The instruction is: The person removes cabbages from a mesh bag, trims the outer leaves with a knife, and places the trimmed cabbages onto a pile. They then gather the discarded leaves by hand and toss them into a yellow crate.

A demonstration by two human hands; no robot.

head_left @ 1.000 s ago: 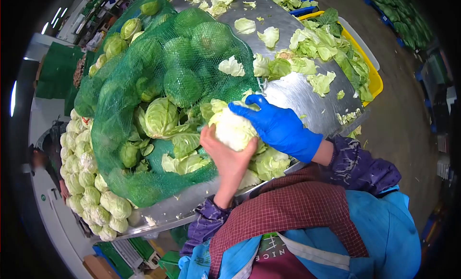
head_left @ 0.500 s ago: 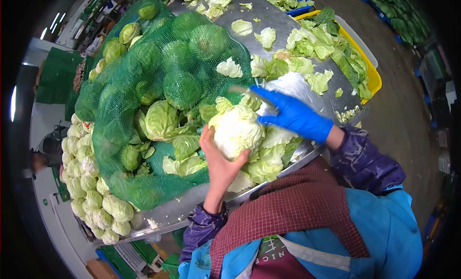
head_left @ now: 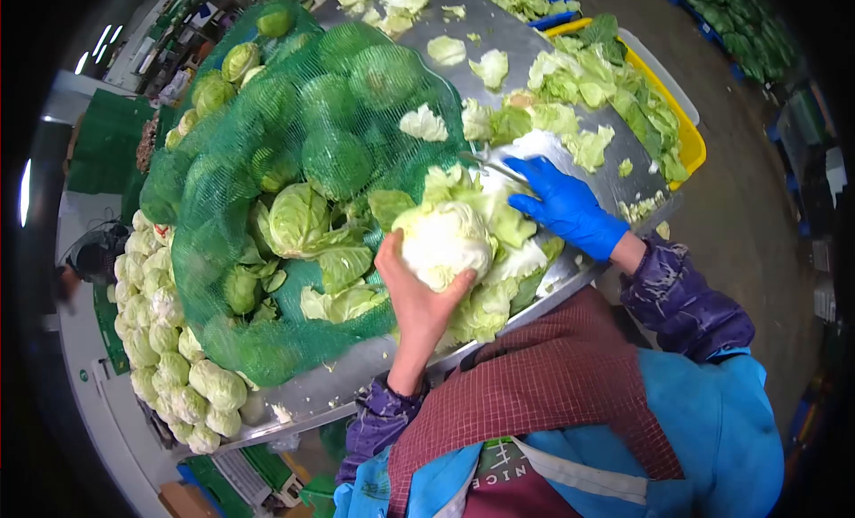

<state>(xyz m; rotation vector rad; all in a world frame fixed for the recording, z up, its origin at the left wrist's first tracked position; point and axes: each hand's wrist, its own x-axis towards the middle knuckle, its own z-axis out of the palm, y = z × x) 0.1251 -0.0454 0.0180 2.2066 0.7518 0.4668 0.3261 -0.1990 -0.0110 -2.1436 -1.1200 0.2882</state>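
Observation:
My bare left hand (head_left: 419,291) is wrapped around the lower left side of a pale, trimmed cabbage (head_left: 448,244). Its white side faces up, and a loosened leaf (head_left: 503,217) hangs at its right. To the right of that leaf, my blue-gloved right hand (head_left: 570,211) is closed on a knife (head_left: 495,166), whose thin blade points left above the cabbage; the handle is mostly hidden by the glove. Peeled leaves (head_left: 485,309) lie under and beside the cabbage. Just left is a green cabbage (head_left: 298,220) in the opening of the green net bag (head_left: 200,251).
More cabbages fill the net bag. Pale trimmed cabbages (head_left: 169,340) are stacked at the left of the metal table (head_left: 614,175). Leaf scraps (head_left: 490,68) are scattered at the back. A yellow crate (head_left: 695,148) with leaves stands at the right edge.
My right hand has moved right, away from the cabbage, with the knife. A leaf now hangs loose at the cabbage's right, and the cabbage has turned slightly in my left hand.

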